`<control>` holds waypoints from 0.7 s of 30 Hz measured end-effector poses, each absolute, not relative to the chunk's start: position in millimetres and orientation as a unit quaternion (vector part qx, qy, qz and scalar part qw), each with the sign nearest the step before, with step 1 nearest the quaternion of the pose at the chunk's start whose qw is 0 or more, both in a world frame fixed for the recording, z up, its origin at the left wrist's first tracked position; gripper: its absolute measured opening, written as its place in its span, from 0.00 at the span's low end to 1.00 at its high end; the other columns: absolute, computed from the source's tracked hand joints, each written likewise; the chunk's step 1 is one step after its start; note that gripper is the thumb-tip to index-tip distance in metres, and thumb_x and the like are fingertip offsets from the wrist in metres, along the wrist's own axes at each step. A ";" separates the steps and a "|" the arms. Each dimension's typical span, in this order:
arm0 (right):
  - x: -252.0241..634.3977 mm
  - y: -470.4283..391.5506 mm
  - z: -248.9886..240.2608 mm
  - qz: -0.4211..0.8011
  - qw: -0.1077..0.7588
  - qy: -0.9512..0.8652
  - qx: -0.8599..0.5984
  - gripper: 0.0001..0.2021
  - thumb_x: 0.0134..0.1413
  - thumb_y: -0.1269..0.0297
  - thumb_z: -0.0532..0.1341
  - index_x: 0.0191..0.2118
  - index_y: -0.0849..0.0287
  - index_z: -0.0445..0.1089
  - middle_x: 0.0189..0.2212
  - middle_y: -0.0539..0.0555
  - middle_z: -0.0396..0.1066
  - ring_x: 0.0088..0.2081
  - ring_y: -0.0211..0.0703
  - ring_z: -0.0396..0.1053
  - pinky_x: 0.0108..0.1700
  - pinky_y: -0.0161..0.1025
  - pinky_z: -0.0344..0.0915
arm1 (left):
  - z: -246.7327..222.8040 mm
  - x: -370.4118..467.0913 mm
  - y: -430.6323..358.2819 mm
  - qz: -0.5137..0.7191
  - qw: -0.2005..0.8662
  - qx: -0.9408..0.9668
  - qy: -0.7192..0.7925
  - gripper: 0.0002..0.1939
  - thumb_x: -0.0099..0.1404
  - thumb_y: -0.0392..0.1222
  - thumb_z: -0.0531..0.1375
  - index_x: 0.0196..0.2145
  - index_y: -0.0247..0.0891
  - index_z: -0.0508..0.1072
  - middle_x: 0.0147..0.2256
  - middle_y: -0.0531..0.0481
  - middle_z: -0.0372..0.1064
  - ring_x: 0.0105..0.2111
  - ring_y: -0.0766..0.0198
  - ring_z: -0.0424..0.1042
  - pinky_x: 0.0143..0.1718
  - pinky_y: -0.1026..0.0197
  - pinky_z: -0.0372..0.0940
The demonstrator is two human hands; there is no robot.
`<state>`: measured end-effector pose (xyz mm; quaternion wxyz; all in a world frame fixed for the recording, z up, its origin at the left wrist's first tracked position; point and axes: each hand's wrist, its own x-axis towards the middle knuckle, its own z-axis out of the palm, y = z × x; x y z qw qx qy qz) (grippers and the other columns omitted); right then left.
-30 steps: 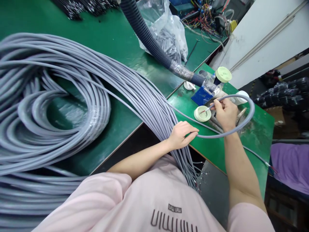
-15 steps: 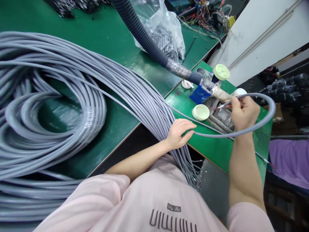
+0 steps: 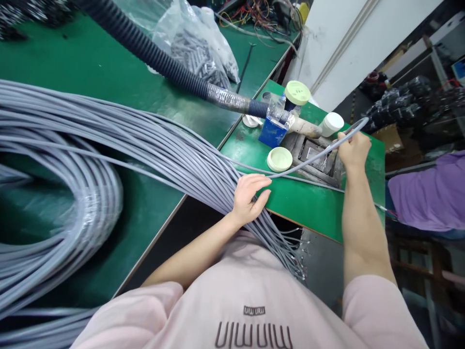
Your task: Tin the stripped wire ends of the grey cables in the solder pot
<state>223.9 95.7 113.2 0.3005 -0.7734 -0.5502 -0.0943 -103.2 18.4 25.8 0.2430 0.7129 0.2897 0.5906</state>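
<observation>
My right hand (image 3: 354,151) is closed around a single grey cable (image 3: 311,161) near its end, above the far side of a small green table. From there the cable slopes down left to my left hand (image 3: 250,196). That hand rests over a thick bundle of grey cables (image 3: 174,152), fingers stretched and thumb apart, with the held cable running by its fingertips. Below the right hand sits a grimy metal pot with a square well (image 3: 315,156). The held cable's tip is hidden. Another grey cable lies across the small table, its stripped end past the far edge.
A black ribbed hose (image 3: 145,51) leads to a blue box (image 3: 272,132) beside the pot. A pale green tub (image 3: 279,159), a white cup (image 3: 332,124) and a lidded jar (image 3: 297,92) stand around it. A bag of grey pieces (image 3: 198,53) lies behind. A person's purple sleeve (image 3: 428,191) is at right.
The cable's loop at my right hand has swung over and now runs straighter, rising from the left hand. The cable tip has gone out of sight. The view has shifted to the right.
</observation>
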 end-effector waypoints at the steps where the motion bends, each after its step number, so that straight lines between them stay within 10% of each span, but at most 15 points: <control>1: 225.9 97.1 110.6 -0.095 0.296 -0.550 -0.775 0.09 0.57 0.65 0.56 0.29 0.61 0.69 0.23 0.56 0.73 0.30 0.49 0.75 0.37 0.45 0.68 | 26.1 -103.1 18.3 0.591 0.242 0.713 0.288 0.14 0.62 0.35 0.60 0.47 0.40 0.71 0.42 0.46 0.74 0.47 0.58 0.72 0.49 0.51 0.66; 21: 229.4 98.7 102.4 -0.097 0.268 -0.557 -0.780 0.10 0.57 0.64 0.56 0.27 0.61 0.68 0.22 0.57 0.72 0.30 0.52 0.73 0.39 0.48 0.67 | 28.5 -102.8 17.8 0.583 0.229 0.728 0.279 0.13 0.61 0.32 0.60 0.44 0.40 0.73 0.40 0.47 0.75 0.44 0.59 0.73 0.48 0.53 0.65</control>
